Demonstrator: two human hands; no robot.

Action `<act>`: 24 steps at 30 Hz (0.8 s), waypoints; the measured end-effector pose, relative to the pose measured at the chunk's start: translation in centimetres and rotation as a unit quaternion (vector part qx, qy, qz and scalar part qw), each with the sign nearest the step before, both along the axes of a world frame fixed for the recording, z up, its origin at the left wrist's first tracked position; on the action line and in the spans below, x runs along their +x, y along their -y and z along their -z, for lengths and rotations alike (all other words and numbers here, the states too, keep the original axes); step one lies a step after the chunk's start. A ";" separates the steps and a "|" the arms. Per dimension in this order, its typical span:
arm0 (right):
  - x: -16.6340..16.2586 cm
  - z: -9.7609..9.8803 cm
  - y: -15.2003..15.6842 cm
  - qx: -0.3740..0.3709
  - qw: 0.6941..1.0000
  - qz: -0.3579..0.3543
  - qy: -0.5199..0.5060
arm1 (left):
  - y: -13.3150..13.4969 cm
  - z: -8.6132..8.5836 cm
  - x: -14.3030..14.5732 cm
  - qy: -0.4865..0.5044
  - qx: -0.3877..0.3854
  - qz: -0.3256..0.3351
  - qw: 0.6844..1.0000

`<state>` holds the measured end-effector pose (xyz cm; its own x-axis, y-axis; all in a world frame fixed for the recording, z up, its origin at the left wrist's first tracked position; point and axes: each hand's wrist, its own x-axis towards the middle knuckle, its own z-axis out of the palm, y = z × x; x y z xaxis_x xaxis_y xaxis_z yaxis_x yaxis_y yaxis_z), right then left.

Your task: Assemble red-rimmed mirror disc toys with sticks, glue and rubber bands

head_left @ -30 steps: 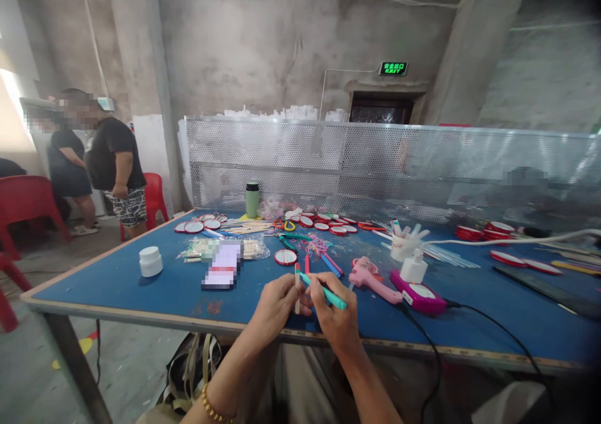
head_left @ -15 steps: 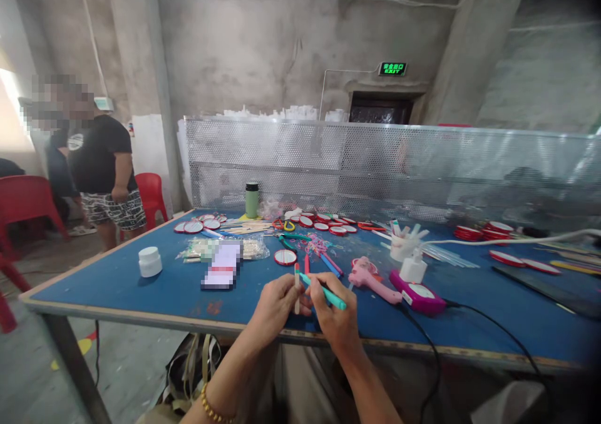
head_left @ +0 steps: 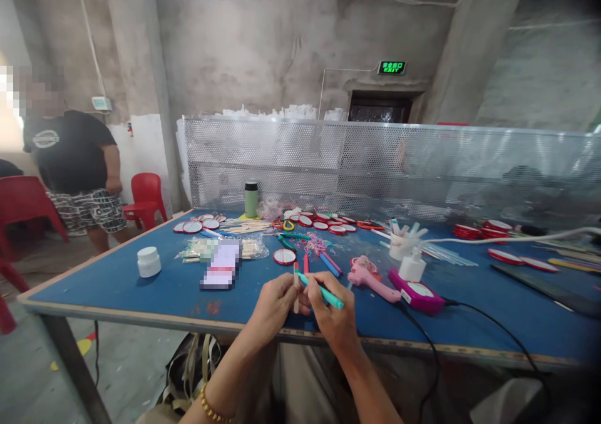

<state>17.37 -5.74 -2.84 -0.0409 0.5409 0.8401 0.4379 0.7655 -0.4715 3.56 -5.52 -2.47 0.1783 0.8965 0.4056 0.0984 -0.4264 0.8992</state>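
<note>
My left hand (head_left: pixel 273 302) pinches a flat wooden craft stick (head_left: pixel 296 291), held upright near the table's front edge. The top of the stick is coloured red with green below it. In my right hand (head_left: pixel 334 308) is a teal marker pen (head_left: pixel 327 294), gripped like a pencil. Its tip meets the stick just under the red end. Behind the stick lies a small round red-rimmed mirror (head_left: pixel 284 257). Red and blue markers (head_left: pixel 331 264) rest on the table just beyond my right hand.
A phone (head_left: pixel 220 266) and a white jar (head_left: pixel 149 262) are on the left. At right sit a pink glue gun (head_left: pixel 375 281), a purple device (head_left: pixel 417 294) with a cable, and a cup of sticks (head_left: pixel 401 243). A person (head_left: pixel 75 155) stands beyond the table.
The person at the left has moved further left, uncovering more of a red chair. My hands keep almost the same pose, with the marker still against the stick.
</note>
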 end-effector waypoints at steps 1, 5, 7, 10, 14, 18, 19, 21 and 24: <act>0.0 0.0 0.0 0.000 1.000 0.001 -0.003 | 0.0 0.0 0.0 -0.002 -0.001 -0.001 1.000; -0.1 0.0 0.0 -0.001 1.000 -0.002 -0.007 | -0.1 0.2 -0.1 -0.005 -0.002 0.006 1.000; 0.0 0.0 0.0 -0.002 1.000 -0.005 -0.003 | -0.2 0.4 -0.1 -0.002 0.000 0.012 1.000; 0.0 0.0 0.0 -0.005 1.000 -0.002 -0.009 | -0.3 0.5 -0.1 0.001 -0.005 0.014 1.000; 0.0 0.1 -0.1 -0.010 1.000 0.002 -0.013 | -0.3 0.5 -0.1 0.005 -0.006 0.010 1.000; 0.0 0.1 -0.1 -0.007 1.000 0.008 -0.007 | -0.4 0.8 -0.1 0.017 -0.015 0.026 0.999; 0.0 0.1 -0.1 -0.004 1.000 0.011 -0.008 | -0.4 0.8 -0.1 0.020 -0.016 0.030 0.999; 0.0 0.1 -0.2 -0.001 1.000 0.012 -0.007 | -0.5 0.9 -0.1 0.023 -0.017 0.033 0.999; 0.0 0.2 -0.2 -0.005 1.000 0.009 -0.005 | -0.5 0.8 -0.1 0.019 -0.019 0.027 0.999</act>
<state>17.40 -5.55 -3.00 -0.0219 0.5494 0.8353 0.4470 0.7527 -0.4834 3.44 -5.06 -3.30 0.2116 0.9010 0.3788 0.0407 -0.3954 0.9176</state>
